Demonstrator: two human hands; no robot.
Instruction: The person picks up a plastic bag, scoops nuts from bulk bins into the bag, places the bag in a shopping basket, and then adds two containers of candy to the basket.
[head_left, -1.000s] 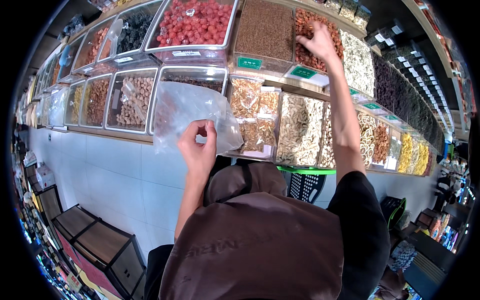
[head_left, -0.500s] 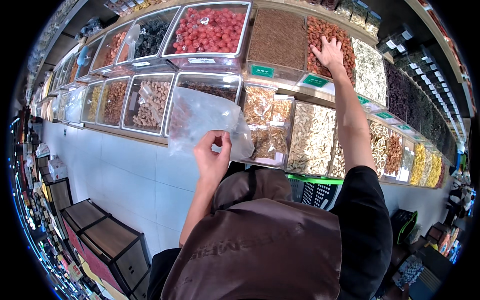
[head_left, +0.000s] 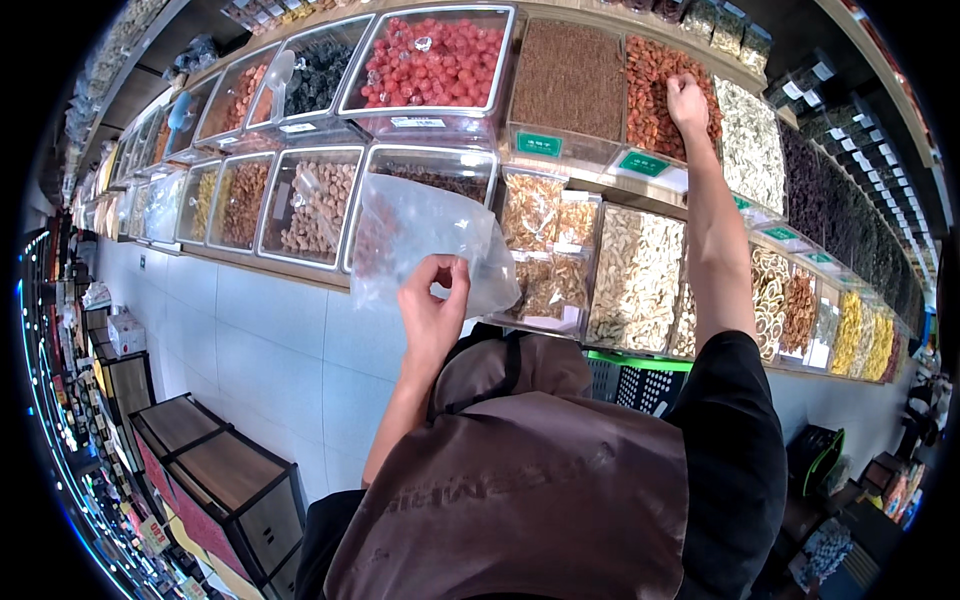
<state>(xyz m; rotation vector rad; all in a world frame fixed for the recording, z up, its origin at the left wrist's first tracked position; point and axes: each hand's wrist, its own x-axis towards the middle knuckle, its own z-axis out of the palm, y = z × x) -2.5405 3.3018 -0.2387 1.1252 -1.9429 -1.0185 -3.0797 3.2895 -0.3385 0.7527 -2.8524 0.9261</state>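
Note:
A thin clear plastic bag (head_left: pixel 425 245) hangs from my left hand (head_left: pixel 437 295), pinched between thumb and fingertips in front of the lower bins. It looks limp, and some red-brown things show through or behind it. My right hand (head_left: pixel 688 105) reaches far out to the upper row. It lies over a bin of reddish-brown dried pieces (head_left: pixel 652 95), its fingers curled in among them. Whatever those fingers hold is hidden.
Beside that bin are one of fine brown bits (head_left: pixel 567 80) and one of pale flakes (head_left: pixel 750 140). Lidded bins, one with red candied fruit (head_left: pixel 435 60), run left. Bagged dried goods (head_left: pixel 540 285) and sliced pale pieces (head_left: pixel 635 285) lie below. A green-rimmed basket (head_left: pixel 640 385) stands underneath.
My right hand's fingers, spread over the reddish-brown pieces before, have curled closed. The left hand still pinches the bag. The whole view has shifted slightly.

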